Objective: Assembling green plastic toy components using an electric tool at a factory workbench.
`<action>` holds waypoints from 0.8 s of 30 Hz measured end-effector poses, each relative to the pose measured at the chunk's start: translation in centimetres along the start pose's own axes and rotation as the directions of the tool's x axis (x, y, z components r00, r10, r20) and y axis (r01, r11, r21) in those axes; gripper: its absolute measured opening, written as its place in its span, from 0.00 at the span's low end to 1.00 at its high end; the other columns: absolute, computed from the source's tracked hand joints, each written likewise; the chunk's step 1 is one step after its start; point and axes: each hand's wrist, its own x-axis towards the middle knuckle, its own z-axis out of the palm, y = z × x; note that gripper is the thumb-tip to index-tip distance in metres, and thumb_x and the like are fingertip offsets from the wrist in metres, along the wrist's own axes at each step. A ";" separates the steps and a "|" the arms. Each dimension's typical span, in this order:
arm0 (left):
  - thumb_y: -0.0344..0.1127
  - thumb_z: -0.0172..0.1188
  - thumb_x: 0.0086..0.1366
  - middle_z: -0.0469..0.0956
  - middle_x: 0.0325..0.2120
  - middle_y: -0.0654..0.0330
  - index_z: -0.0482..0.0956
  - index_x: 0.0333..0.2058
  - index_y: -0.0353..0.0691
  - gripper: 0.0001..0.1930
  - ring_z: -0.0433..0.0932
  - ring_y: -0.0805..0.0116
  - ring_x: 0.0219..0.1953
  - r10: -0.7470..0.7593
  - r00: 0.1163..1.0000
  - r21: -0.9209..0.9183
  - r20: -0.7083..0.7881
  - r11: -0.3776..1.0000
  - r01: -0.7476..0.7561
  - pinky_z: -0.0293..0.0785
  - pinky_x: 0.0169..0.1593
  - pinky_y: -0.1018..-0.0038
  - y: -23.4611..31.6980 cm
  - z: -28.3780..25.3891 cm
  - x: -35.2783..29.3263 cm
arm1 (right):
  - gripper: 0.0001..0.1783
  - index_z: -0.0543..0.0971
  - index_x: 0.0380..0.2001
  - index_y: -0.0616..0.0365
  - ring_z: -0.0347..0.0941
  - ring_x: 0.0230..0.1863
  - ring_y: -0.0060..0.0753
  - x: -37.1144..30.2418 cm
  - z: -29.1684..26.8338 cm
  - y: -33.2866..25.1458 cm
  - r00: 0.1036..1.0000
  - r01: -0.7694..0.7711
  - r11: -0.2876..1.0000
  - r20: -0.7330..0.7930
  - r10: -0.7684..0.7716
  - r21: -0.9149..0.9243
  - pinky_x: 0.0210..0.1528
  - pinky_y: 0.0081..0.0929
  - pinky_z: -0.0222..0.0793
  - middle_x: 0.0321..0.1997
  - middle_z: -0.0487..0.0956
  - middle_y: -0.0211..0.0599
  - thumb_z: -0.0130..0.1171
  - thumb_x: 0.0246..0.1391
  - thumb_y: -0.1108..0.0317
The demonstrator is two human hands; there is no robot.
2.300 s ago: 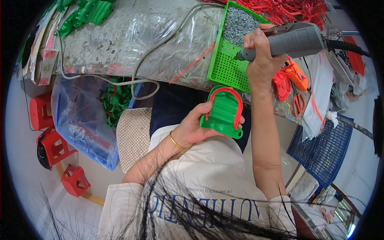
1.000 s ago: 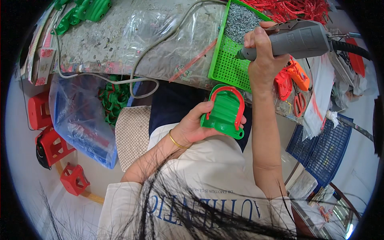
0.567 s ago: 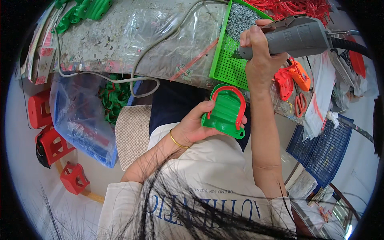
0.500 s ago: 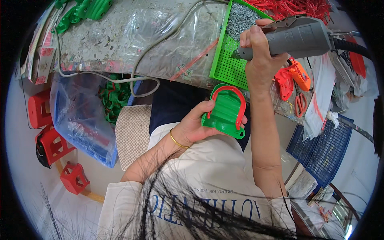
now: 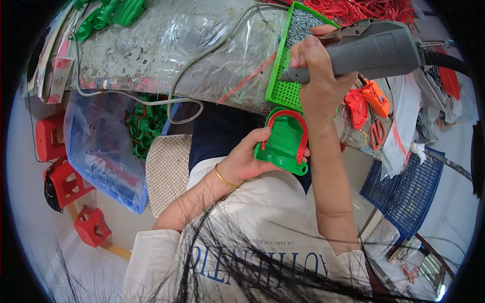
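My left hand [image 5: 244,155] grips a small green plastic dustpan-shaped piece [image 5: 284,140], thumb on its left edge and fingers beneath and behind it. A red arched handle [image 5: 304,127] curves over the piece's far and right sides. In my right hand [image 5: 321,83] is a grey electric screwdriver [image 5: 374,52], fingers wrapped round its body and its nose pointing left. The nose hovers over the near part of a green perforated basket [image 5: 270,81]; whether the tip touches anything there I cannot tell. Small silvery screws [image 5: 302,24] are heaped in the basket's far part.
A pale cable [image 5: 184,70] loops over the plastic-covered table [image 5: 136,55]. Red strips [image 5: 364,10] lie beyond the basket. Scissors [image 5: 377,134] and an orange tool [image 5: 377,98] lie right of my forearm. A blue, plastic-lined bin [image 5: 96,151] holds green parts.
My right hand has carried the screwdriver a little left and toward me, its nose now farther over the basket's near part. My left hand and the green piece have barely moved.
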 end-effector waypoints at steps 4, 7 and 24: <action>0.50 0.50 0.63 0.67 0.52 0.35 0.58 0.59 0.31 0.33 0.68 0.44 0.56 0.006 1.000 -0.010 -0.008 1.000 -0.006 0.64 0.58 0.52 0.1 0.1 0.0 | 0.10 0.70 0.37 0.68 0.63 0.20 0.24 -0.1 0.1 -0.3 1.000 0.012 1.000 0.015 -0.012 0.019 0.26 0.23 0.62 0.19 0.67 0.32 0.54 0.50 0.78; 0.50 0.51 0.63 0.66 0.52 0.35 0.58 0.59 0.32 0.33 0.68 0.44 0.56 0.006 1.000 0.001 0.010 1.000 -0.006 0.64 0.58 0.52 0.2 -0.1 0.0 | 0.10 0.70 0.37 0.69 0.62 0.20 0.24 0.0 -0.1 -0.6 1.000 0.002 1.000 0.012 -0.002 -0.008 0.25 0.23 0.62 0.19 0.66 0.33 0.53 0.50 0.78; 0.50 0.51 0.62 0.66 0.52 0.36 0.59 0.58 0.31 0.34 0.67 0.43 0.56 0.005 1.000 0.003 0.021 1.000 -0.005 0.64 0.58 0.51 0.0 -0.6 0.0 | 0.08 0.71 0.35 0.67 0.62 0.21 0.23 0.7 -3.2 1.3 0.999 0.006 1.000 -0.050 -0.005 0.017 0.26 0.25 0.63 0.22 0.66 0.32 0.53 0.49 0.79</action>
